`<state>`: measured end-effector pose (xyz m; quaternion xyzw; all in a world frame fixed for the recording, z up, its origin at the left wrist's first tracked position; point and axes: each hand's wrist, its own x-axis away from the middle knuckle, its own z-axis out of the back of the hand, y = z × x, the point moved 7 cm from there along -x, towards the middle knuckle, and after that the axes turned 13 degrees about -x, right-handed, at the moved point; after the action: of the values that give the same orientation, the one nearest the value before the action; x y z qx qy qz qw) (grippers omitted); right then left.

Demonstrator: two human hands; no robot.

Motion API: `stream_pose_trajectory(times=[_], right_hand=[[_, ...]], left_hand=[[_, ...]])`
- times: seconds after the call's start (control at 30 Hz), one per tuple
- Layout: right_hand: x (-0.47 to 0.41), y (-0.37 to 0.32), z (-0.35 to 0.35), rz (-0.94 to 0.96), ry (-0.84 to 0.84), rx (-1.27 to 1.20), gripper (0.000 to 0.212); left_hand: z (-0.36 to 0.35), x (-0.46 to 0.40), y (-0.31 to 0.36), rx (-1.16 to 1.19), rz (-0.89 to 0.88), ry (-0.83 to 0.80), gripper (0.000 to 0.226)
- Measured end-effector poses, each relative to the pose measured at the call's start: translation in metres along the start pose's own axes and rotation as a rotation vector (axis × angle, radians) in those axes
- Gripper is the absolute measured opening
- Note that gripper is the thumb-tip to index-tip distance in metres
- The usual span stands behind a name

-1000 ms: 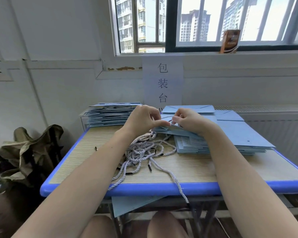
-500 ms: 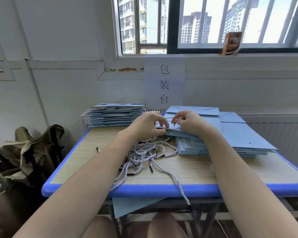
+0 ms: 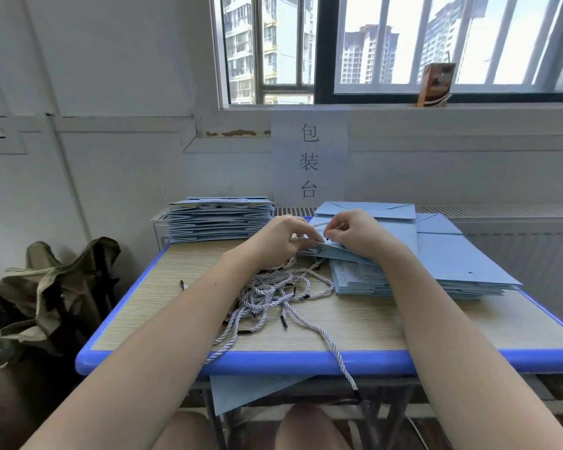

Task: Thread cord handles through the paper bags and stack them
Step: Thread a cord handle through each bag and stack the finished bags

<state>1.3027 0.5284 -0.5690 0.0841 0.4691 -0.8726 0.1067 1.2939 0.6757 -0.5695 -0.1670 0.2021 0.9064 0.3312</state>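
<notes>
A flat light-blue paper bag (image 3: pixel 333 253) is lifted at its near-left edge above the right stack of flat bags (image 3: pixel 452 267). My left hand (image 3: pixel 283 238) pinches that lifted edge. My right hand (image 3: pixel 358 233) rests on the bag and pinches a black-tipped cord end (image 3: pixel 328 238) by the bag's edge. A tangle of white twisted cords (image 3: pixel 273 293) lies on the table in front of my hands, and one cord (image 3: pixel 342 362) trails over the front edge. A second stack of bags with cord handles (image 3: pixel 218 219) sits at the back left.
The wooden table has a blue rim (image 3: pixel 306 360). A single loose cord tip (image 3: pixel 183 284) lies at the left. An olive cloth bag (image 3: pixel 46 293) slumps on the floor to the left. A paper sign (image 3: pixel 308 162) hangs on the wall behind, and a blue sheet (image 3: pixel 247 389) hangs below the table.
Both hands stay at the lifted bag edge with small finger movements. The cord's black tip now shows at my right fingertips.
</notes>
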Motion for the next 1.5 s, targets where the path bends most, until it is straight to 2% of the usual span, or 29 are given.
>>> stream_pose_trajectory(times=[0.1, 0.33, 0.43, 0.53, 0.73, 0.87, 1.07, 1.23, 1.37, 1.43, 1.5], right_hand=[[0.003, -0.003, -0.003, 0.002, -0.041, 0.005, 0.006], [0.005, -0.006, 0.0, 0.029, -0.001, -0.127, 0.002], [0.007, -0.004, 0.002, -0.001, 0.019, -0.196, 0.012], [0.009, -0.006, 0.003, -0.006, 0.006, -0.229, 0.013], [0.012, -0.012, 0.0, 0.036, -0.036, -0.228, 0.008], [0.01, -0.015, 0.0, 0.067, -0.03, -0.144, 0.005], [0.011, -0.02, -0.001, 0.103, -0.053, -0.125, 0.028], [0.009, -0.021, -0.005, 0.162, -0.095, -0.055, 0.014], [0.007, -0.023, -0.003, 0.221, -0.028, -0.011, 0.005], [0.006, -0.024, -0.001, 0.259, 0.041, -0.008, 0.01], [0.003, -0.025, -0.002, 0.275, 0.095, -0.019, 0.012]], left_hand=[[0.001, -0.001, 0.002, -0.024, -0.003, 0.036, 0.019], [0.005, -0.001, 0.002, -0.034, -0.008, 0.064, 0.02], [0.007, 0.0, 0.001, -0.032, 0.007, 0.074, 0.018], [0.01, 0.0, -0.001, -0.031, 0.037, 0.086, 0.012], [0.011, 0.001, -0.003, 0.002, 0.065, 0.095, 0.01], [0.014, 0.002, -0.005, 0.001, 0.086, 0.126, 0.007], [0.019, 0.002, -0.01, -0.098, 0.14, 0.202, 0.012], [0.024, 0.004, -0.014, -0.171, 0.184, 0.255, 0.014], [0.019, 0.001, -0.016, -0.127, 0.164, 0.261, 0.011], [0.023, 0.001, -0.013, -0.094, 0.136, 0.333, 0.004], [0.031, 0.002, -0.01, -0.106, 0.122, 0.442, 0.009]])
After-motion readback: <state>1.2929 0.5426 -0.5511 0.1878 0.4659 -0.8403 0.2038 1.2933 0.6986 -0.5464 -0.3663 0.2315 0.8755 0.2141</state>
